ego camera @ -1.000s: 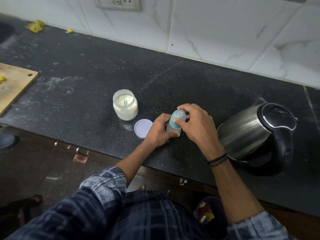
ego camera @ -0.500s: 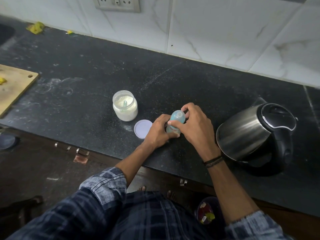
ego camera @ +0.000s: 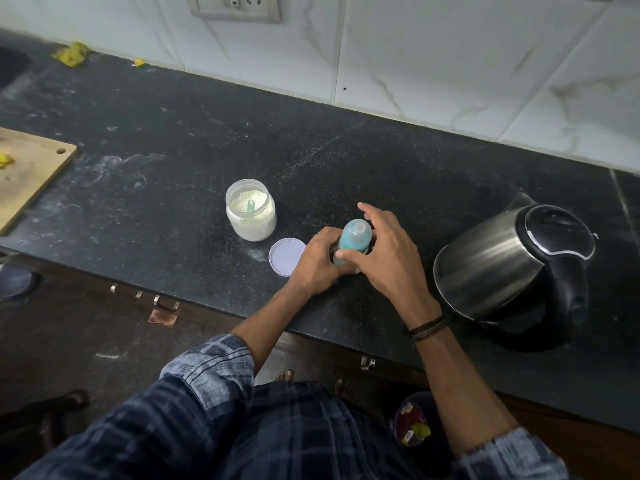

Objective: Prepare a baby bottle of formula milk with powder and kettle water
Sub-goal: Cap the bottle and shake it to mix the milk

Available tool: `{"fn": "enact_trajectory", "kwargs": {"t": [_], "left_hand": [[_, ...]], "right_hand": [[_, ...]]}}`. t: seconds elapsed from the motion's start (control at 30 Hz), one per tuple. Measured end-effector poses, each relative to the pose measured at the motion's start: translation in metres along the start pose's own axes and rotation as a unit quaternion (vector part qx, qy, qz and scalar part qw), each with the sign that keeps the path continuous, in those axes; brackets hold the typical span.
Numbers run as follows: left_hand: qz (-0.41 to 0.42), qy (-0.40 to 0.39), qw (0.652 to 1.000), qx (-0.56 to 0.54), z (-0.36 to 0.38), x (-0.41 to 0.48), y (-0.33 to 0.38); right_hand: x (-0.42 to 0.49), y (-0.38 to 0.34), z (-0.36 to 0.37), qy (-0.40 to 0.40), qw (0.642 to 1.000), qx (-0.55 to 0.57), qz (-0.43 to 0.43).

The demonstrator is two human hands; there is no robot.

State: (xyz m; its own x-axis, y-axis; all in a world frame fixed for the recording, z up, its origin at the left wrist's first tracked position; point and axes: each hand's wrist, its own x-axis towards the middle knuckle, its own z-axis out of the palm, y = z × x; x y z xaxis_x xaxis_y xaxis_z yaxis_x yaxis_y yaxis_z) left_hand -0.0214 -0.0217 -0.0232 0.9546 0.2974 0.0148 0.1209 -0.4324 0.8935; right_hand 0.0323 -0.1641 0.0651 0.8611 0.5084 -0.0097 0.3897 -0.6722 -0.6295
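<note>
Hands first, closest to me: the left hand (ego camera: pixel 317 263) is wrapping its fingers round the lower body of the baby bottle (ego camera: pixel 353 239), pinning it upright on the counter (ego camera: pixel 173 161) so it isn't spinning. The right hand (ego camera: pixel 384 251) is cupping the teal top from the other side. Its thumb is pressing on the collar, the far fingers are curving behind the cap and the index finger is lifting clear. I'm reading this as twisting the top, but I can't tell whether it's going on or off. The fingers are covering the bottle's body, so I'm not seeing what's inside.

Just beside the left knuckles, the jar lid (ego camera: pixel 284 259) is lying flat, out of the way but within reach. Out past the right wrist, the kettle (ego camera: pixel 512 268) is sitting with its lid down, near enough for that hand to take. Beyond the left fingertips, the powder jar (ego camera: pixel 251 211) is standing open with the scoop (ego camera: pixel 250 205) poking out of the powder, ready for dosing.
</note>
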Motion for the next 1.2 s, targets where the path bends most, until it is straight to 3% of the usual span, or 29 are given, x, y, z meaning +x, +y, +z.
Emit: {"fn": "enact_trajectory", "kwargs": {"t": [0.3, 0.5, 0.87, 1.07, 1.2], "left_hand": [[0.002, -0.004, 1.0, 0.002, 0.0, 0.001, -0.002], [0.01, -0.001, 1.0, -0.001, 0.001, 0.0, 0.0], [0.017, 0.003, 1.0, 0.014, 0.003, 0.0, -0.005], [0.017, -0.001, 1.0, 0.014, 0.002, 0.001, -0.006], [0.018, 0.003, 1.0, 0.014, 0.003, 0.0, -0.006]], "right_hand": [[-0.003, 0.003, 0.012, 0.054, 0.999, -0.005, 0.001], [-0.002, 0.01, 0.015, 0.022, 0.999, 0.041, -0.003], [-0.006, 0.011, 0.034, 0.094, 0.995, 0.029, 0.004], [-0.003, 0.024, 0.026, 0.023, 0.996, 0.083, -0.032], [-0.003, 0.028, 0.028, 0.037, 0.995, 0.084, -0.036]]}}
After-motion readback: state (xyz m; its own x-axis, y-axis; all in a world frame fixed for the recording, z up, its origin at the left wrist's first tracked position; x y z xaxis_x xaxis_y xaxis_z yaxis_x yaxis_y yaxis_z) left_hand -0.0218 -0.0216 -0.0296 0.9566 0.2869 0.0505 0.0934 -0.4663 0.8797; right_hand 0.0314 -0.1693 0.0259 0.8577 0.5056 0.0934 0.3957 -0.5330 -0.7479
